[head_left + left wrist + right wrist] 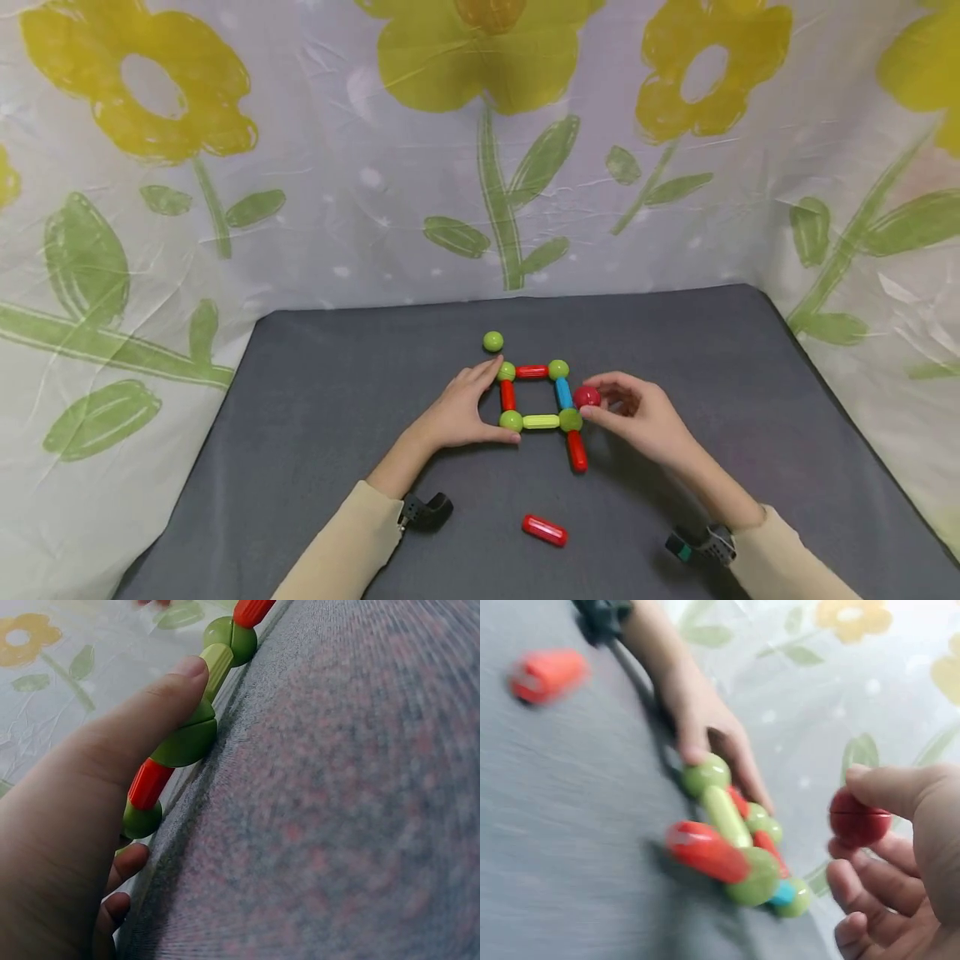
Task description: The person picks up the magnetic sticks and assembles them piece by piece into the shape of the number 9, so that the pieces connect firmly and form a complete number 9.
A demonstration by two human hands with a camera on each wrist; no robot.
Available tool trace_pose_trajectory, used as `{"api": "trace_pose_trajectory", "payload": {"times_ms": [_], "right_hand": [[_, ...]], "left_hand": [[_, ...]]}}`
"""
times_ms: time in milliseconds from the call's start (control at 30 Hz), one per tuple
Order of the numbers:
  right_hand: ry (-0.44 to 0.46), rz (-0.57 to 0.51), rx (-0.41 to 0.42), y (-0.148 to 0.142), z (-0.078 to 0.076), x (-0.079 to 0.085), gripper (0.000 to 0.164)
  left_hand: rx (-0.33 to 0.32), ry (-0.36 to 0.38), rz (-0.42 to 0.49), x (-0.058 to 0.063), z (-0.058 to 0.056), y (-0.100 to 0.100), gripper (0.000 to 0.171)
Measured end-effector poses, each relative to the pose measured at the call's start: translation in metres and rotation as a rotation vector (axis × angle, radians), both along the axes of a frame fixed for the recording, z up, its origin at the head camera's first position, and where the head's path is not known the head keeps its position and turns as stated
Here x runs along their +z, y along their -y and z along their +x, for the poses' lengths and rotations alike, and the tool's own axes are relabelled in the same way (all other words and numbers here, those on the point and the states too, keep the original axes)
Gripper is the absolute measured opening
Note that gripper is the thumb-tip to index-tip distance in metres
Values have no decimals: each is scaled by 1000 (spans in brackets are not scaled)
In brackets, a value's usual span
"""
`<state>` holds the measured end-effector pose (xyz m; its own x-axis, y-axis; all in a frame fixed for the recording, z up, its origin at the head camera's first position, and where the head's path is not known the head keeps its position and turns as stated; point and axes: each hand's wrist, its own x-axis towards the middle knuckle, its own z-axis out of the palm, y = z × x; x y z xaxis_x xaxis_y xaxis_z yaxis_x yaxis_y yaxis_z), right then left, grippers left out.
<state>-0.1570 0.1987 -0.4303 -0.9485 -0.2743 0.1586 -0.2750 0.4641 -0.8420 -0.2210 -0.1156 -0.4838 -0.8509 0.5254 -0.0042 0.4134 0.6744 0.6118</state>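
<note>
A square of toy construction rods and green balls lies on the cloth. Two of its sides are red, one blue and one yellow-green. From its near right corner ball another red rod sticks out toward me. My left hand holds the square's left side, thumb by the near corner ball, fingertips at the far one. A red ball is pinched between the thumb and fingers of my right hand, just right of the square.
One loose green ball lies beyond the square. Nearer to me is a loose red rod. A dark grey cloth covers the table, with a flower-printed sheet hanging behind it and along the sides.
</note>
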Motion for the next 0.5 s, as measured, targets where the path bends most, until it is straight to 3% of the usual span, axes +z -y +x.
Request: {"api": "trace_pose_trajectory", "payload": {"times_ms": [100, 200, 367, 500], "right_hand": [[46, -23, 4, -9, 29, -15, 27], [60, -41, 34, -16, 47, -28, 27], [47, -25, 114, -20, 64, -43, 30], [-35, 56, 96, -14, 70, -49, 31]], "left_hand": [[1, -3, -1, -2, 1, -1, 126], [2, -5, -3, -1, 0, -1, 126], [9, -7, -9, -1, 0, -1, 126], [7, -9, -12, -2, 0, -1, 126]]}}
